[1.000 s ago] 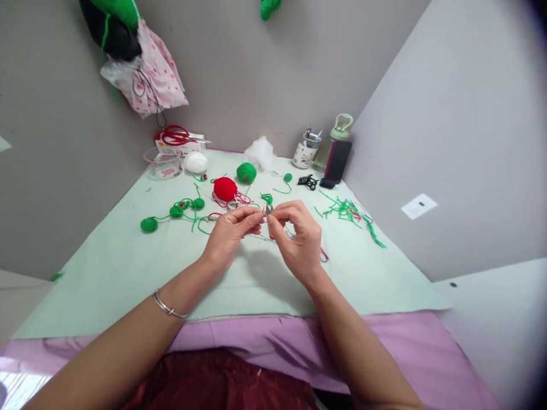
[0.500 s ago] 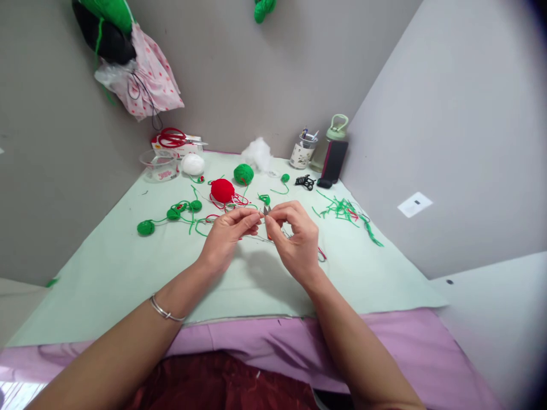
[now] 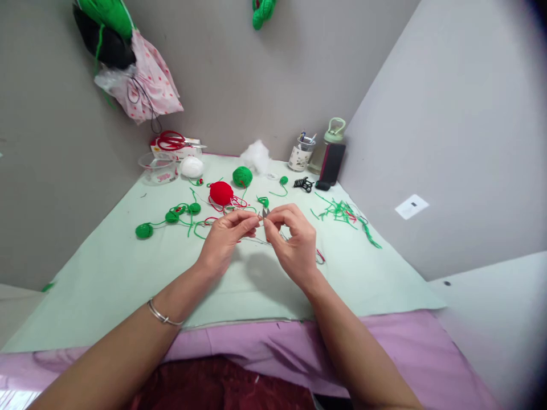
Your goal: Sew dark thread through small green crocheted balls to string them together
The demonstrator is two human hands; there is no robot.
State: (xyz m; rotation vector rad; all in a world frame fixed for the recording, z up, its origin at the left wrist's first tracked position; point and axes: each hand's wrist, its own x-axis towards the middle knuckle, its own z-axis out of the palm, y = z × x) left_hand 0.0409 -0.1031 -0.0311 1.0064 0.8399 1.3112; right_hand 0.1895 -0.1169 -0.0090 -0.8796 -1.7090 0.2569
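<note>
A pale green counter carries a red yarn ball, a green ball and a white ball — plus a clear tub, white stuffing, a pen cup, a black hair clip — and loose green scraps at right.

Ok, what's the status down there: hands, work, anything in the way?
Left hand pinched, contents too small to tell. Right hand pinches small dark blades beside it. Red yarn ball just beyond left hand; seems out of the way.
</note>
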